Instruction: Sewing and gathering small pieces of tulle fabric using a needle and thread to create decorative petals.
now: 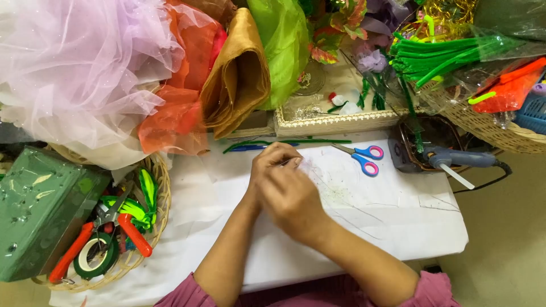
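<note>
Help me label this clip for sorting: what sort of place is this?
Probably a home craft table for making artificial flowers or decorations. It shows in the piled tulle and fabric, the green pipe cleaners, the glue gun and the scissors beside the hands.

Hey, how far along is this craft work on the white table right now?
Early, it seems. Laid out: scissors, glue gun, green stems. In hand: left hand and right hand pinch something small and pale, too hidden to identify. No finished piece shows on the white sheet.

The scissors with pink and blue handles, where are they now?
In the head view, the scissors lie on the white table, right of the hands, left of the glue gun.
</note>
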